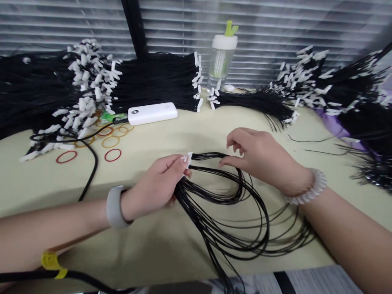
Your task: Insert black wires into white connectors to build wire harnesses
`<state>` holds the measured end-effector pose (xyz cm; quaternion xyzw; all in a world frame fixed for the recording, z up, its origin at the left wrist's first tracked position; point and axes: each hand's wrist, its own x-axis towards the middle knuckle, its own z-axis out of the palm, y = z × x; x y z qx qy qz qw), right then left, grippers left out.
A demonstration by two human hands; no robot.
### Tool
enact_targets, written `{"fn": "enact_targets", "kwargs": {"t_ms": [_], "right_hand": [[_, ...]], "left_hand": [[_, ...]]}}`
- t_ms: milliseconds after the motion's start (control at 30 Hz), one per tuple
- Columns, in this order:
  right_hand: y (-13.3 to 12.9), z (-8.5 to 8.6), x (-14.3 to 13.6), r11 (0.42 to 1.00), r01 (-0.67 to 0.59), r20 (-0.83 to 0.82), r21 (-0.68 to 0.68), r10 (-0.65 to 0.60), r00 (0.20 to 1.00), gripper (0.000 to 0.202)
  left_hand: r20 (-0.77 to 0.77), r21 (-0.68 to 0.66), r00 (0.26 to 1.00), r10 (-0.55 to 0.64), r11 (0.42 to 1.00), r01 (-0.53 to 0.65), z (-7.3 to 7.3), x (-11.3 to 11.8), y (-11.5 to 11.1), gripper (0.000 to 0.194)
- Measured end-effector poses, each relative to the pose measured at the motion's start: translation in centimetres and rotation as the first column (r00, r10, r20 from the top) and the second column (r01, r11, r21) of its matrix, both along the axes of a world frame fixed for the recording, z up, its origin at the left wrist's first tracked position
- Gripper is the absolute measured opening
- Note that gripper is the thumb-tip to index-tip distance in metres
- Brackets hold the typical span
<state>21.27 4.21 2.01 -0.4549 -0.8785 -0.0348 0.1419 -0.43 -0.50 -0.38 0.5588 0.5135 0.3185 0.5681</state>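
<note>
Near the middle of the table, my left hand (161,181) pinches the white connector ends of a bundle of thin black cables (257,228). The cables loop out to the right, and some hang over the front edge. My right hand (255,157) is over the upper part of the loops, thumb and curled fingers apart, with nothing visible between them. Its thumb is close to the upper loop; whether it touches cannot be made out.
A white power bank (153,113) with a black cord lies behind my left hand, near red and yellow rubber bands (112,155). Stacked black cables (156,79) with white connectors line the back. A clear bottle (221,61) stands among them. More cables (364,118) lie at the right.
</note>
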Motion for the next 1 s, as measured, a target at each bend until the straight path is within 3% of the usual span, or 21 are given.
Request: {"fn": "enact_targets", "kwargs": {"t_ms": [133, 233, 333, 433, 500, 567, 633, 733, 1000], "right_hand": [[0.1, -0.1, 0.1, 0.974, 0.062, 0.075, 0.218, -0.080, 0.994, 0.034], [-1.1, 0.9, -0.3, 0.961, -0.002, 0.066, 0.275, -0.017, 0.998, 0.037], [-3.1, 2.5, -0.9, 0.983, -0.118, -0.036, 0.141, 0.124, 0.992, 0.042], [-4.9, 3.6, -1.1, 0.964, -0.153, -0.204, -0.216, 0.108, 0.973, 0.048], [-5.4, 3.5, -1.2, 0.849, -0.166, -0.228, -0.502, 0.055, 0.972, 0.044], [-5.4, 2.6, -1.6, 0.732, -0.197, -0.211, -0.652, 0.075, 0.975, 0.039], [-5.1, 1.6, -2.3, 0.710, -0.253, -0.234, -0.657, 0.127, 0.964, 0.036], [-4.8, 0.3, -3.7, 0.746, -0.303, -0.314, -0.592, 0.133, 0.940, 0.033], [-5.3, -0.8, -5.4, 0.799, -0.273, -0.390, -0.536, 0.053, 0.919, 0.027]], "left_hand": [[0.018, 0.011, 1.000, -0.016, 1.000, 0.015, -0.1, -0.1, 0.1, 0.037], [0.023, 0.030, 0.999, 0.031, 0.999, -0.031, -0.2, 0.0, 0.2, 0.037], [0.003, 0.077, 0.995, 0.098, 0.992, -0.098, -0.2, 0.1, 0.2, 0.036], [0.012, 0.119, 0.987, 0.158, 0.980, -0.159, -0.2, 0.3, 0.2, 0.035], [0.010, 0.131, 0.983, 0.181, 0.975, -0.181, -0.1, 0.4, 0.2, 0.034], [-0.012, 0.141, 0.981, 0.193, 0.972, -0.189, 0.0, 0.5, 0.1, 0.035], [-0.037, 0.156, 0.981, 0.193, 0.970, -0.185, 0.0, 0.6, 0.0, 0.034], [-0.063, 0.174, 0.982, 0.178, 0.971, -0.164, 0.0, 0.7, -0.1, 0.035], [-0.119, 0.202, 0.979, 0.167, 0.969, -0.141, 0.2, 0.6, -0.3, 0.035]]}}
